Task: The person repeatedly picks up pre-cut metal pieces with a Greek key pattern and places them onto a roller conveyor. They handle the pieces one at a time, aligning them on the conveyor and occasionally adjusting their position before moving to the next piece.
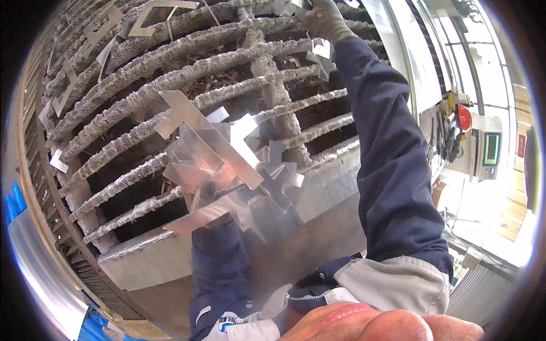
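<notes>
Cut sheet-metal pieces (219, 150), flat and angular, form a loose bundle above the near edge of a slatted metal bed (122, 264). My left hand (207, 192), gloved and blurred, is closed at the bundle's underside; the pieces hide most of its fingers. Stretched far forward, my right hand (327, 20) wears a grey work glove. Its fingers close on a small shiny metal piece (289, 8) at the picture's top edge. More bright scraps (322, 51) hang just below the right wrist.
Crusted slats (142, 74) run across the bed, with dark gaps and debris between them. Frame-shaped offcuts (156, 17) lie at the far left. A pale metal rail (406, 57) borders the right side. Beyond it are hand tools (441, 133) and a device with a display (490, 149).
</notes>
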The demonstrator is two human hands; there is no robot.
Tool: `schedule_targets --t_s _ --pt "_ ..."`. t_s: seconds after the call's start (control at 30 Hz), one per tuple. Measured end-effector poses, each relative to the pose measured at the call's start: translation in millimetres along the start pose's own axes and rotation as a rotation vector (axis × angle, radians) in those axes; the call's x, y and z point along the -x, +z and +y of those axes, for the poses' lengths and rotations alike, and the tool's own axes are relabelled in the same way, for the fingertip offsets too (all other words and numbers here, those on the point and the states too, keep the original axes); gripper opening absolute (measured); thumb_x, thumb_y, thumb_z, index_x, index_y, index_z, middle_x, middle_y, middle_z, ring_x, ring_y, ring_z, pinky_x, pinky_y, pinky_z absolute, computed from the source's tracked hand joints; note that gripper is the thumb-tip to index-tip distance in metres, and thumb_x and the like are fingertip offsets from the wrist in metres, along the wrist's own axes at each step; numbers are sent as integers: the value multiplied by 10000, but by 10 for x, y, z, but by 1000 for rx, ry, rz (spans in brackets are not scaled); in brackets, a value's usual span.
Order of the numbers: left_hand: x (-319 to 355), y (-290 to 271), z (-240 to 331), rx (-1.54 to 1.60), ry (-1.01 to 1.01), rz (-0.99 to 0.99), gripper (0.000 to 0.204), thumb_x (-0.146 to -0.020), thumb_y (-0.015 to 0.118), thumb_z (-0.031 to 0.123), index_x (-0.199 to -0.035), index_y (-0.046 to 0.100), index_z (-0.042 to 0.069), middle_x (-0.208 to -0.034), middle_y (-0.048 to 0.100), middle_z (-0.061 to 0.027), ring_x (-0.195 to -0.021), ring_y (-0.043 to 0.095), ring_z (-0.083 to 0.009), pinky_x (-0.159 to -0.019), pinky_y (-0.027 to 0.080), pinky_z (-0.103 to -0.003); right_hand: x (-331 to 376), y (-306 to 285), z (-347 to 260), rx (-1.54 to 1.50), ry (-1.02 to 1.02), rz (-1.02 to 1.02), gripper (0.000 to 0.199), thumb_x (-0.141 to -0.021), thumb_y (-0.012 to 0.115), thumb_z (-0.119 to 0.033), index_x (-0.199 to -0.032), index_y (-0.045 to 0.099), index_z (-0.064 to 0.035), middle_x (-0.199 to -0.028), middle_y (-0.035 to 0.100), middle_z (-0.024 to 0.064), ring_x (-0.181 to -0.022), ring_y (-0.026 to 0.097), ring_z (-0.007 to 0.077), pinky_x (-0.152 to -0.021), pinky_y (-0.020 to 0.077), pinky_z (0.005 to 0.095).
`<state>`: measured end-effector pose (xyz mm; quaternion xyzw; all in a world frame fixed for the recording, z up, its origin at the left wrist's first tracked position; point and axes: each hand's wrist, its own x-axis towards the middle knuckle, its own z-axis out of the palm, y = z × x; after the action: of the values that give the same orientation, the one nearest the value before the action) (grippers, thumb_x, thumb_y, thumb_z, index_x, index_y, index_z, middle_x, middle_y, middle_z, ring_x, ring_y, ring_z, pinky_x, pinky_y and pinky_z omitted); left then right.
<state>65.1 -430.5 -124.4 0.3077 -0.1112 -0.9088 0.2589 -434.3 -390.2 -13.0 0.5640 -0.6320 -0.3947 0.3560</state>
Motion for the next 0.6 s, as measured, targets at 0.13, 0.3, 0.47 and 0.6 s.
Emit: schedule_targets --t_s 0.13,0.3,0.47,0.6 --pt "-19 22 7 9 16 -24 506 -946 703 219 -1375 508 35 -1231 639 -115 -1087 646 -238 -929 555 -365 122 -276 222 -1261 669 595 312 -841 654 -94 -1149 657 -43 -1050 681 137 -989 646 275 -843 521 416" --pt "-50 53 8 27 9 -46 509 -942 711 210 -1377 507 39 -1233 638 -110 -1087 646 -236 -928 556 -361 629 -777 252 -1660 824 107 508 -841 745 -299 -1281 593 -97 -1068 673 152 -956 679 270 -834 564 430" --pt "-75 116 -40 49 1 -79 514 -938 720 201 -1378 507 43 -1234 638 -105 -1087 646 -233 -926 557 -357 789 -900 -228 -1057 903 -555 977 -699 803 -553 -1513 414 -177 -1381 483 246 -1205 597 434 -996 522 478" --pt "-85 140 -65 72 -15 -93 517 -935 726 194 -1379 507 46 -1235 638 -101 -1088 645 -231 -924 557 -354 758 -732 -349 -1162 1146 -527 1094 -703 782 -568 -1578 295 -128 -1357 464 308 -1237 566 464 -1028 493 484"
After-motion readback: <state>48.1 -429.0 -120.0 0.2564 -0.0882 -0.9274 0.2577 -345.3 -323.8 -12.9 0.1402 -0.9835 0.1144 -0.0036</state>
